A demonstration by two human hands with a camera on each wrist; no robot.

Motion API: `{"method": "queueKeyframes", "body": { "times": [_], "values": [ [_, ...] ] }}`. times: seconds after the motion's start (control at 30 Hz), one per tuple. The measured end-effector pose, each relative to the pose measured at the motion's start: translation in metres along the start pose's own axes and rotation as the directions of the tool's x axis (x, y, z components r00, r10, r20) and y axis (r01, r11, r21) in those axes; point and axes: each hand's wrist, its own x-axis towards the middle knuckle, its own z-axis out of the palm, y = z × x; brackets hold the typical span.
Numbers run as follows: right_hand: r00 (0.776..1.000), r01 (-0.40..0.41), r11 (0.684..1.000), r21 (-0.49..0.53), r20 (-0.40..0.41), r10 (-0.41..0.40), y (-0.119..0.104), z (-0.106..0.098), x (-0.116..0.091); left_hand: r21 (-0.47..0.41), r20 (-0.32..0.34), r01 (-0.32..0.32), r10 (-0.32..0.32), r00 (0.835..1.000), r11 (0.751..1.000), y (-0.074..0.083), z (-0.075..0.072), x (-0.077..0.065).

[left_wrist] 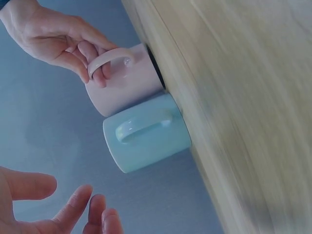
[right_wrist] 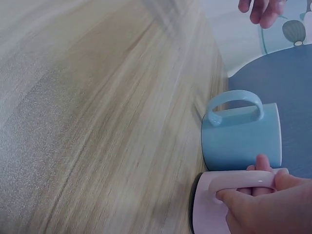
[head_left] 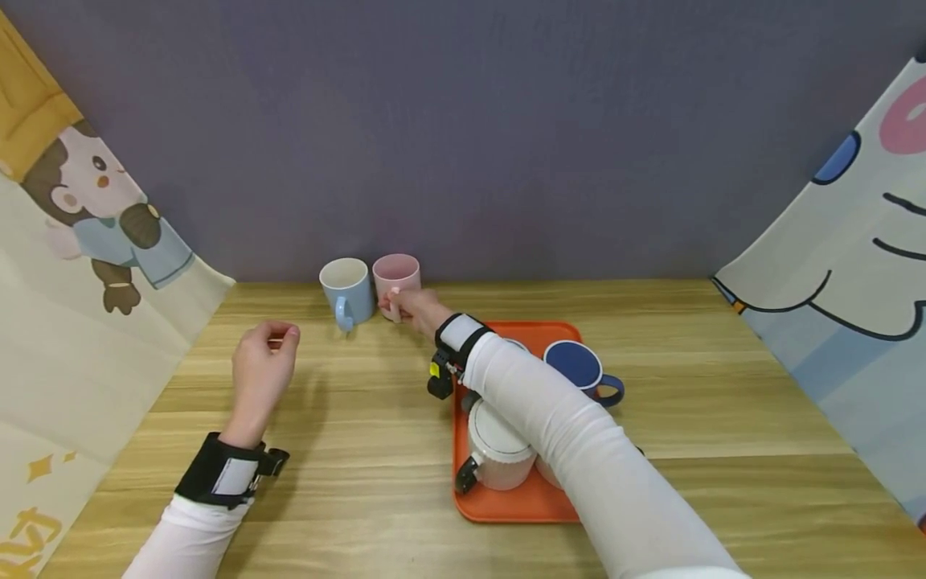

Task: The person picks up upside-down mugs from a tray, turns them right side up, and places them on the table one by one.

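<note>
A pink mug stands at the back of the table beside a light blue mug, and the two are side by side, almost touching. My right hand holds the pink mug by its handle; in the right wrist view the thumb and fingers pinch that handle. The light blue mug's handle faces the near side. My left hand hovers over the left of the table, fingers loosely bent and holding nothing.
An orange tray lies right of centre, partly hidden under my right forearm. On it are a navy mug with a white rim and a whitish lidded mug with a black-tipped handle. A grey wall rises behind the table.
</note>
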Motion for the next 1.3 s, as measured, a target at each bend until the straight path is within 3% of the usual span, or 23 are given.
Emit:
{"method": "queueKeyframes", "body": {
  "times": [0.1, 0.37, 0.47, 0.63, 0.67, 0.73, 0.87, 0.9, 0.93, 1.03, 1.1, 1.13, 1.3],
  "values": [
    [1.000, 0.018, 1.000, -0.019, 0.004, -0.018, 0.002, 0.001, 0.002, 0.003, 0.004, 0.005, -0.005, 1.000, 1.000, 0.001, 0.000, 0.000],
    [1.000, -0.019, 1.000, -0.024, 0.007, 0.019, -0.014, 0.004, -0.042, 0.003, 0.011, 0.013, -0.013, 1.000, 1.000, 0.002, 0.001, 0.000],
    [1.000, -0.005, 0.998, -0.066, 0.000, 0.005, -0.011, 0.005, -0.035, 0.001, 0.015, 0.016, -0.016, 1.000, 1.000, 0.002, 0.001, 0.000],
    [0.999, 0.021, 0.995, -0.097, 0.030, -0.019, 0.010, 0.005, 0.011, -0.002, 0.024, 0.018, -0.018, 1.000, 1.000, 0.002, 0.000, 0.000],
    [1.000, 0.020, 0.994, -0.104, 0.017, -0.018, 0.011, 0.007, 0.012, -0.001, 0.025, 0.019, -0.019, 1.000, 1.000, 0.002, 0.000, -0.001],
    [1.000, 0.030, 0.997, -0.078, 0.013, -0.029, 0.024, 0.009, 0.041, -0.001, 0.028, 0.022, -0.022, 0.999, 1.000, 0.001, -0.001, -0.001],
    [1.000, 0.025, 0.996, -0.082, -0.016, -0.027, 0.062, 0.011, 0.129, 0.005, 0.027, 0.029, -0.029, 0.999, 1.000, 0.001, -0.001, 0.000],
    [1.000, 0.025, 0.996, -0.085, -0.009, -0.026, 0.079, 0.011, 0.172, 0.006, 0.026, 0.027, -0.027, 0.999, 1.000, 0.001, -0.001, 0.001],
    [1.000, 0.003, 0.993, -0.118, -0.019, -0.005, 0.079, 0.011, 0.176, 0.007, 0.023, 0.022, -0.023, 0.999, 1.000, 0.000, 0.000, 0.001],
    [1.000, -0.013, 0.983, -0.183, -0.008, 0.011, 0.074, 0.011, 0.173, 0.007, 0.018, 0.007, -0.007, 1.000, 1.000, -0.001, 0.002, 0.002],
    [0.999, -0.046, 0.973, -0.228, -0.009, 0.045, 0.062, 0.015, 0.150, 0.006, 0.014, 0.000, 0.000, 1.000, 1.000, -0.002, 0.003, 0.003],
    [0.998, -0.064, 0.967, -0.246, -0.007, 0.064, 0.051, 0.014, 0.128, 0.004, 0.009, -0.004, 0.004, 1.000, 1.000, -0.002, 0.005, 0.003],
    [0.993, -0.097, 0.945, -0.312, 0.037, 0.114, 0.038, 0.015, 0.115, -0.008, -0.007, -0.033, 0.033, 0.999, 0.999, 0.003, 0.012, 0.005]
  ]
}}
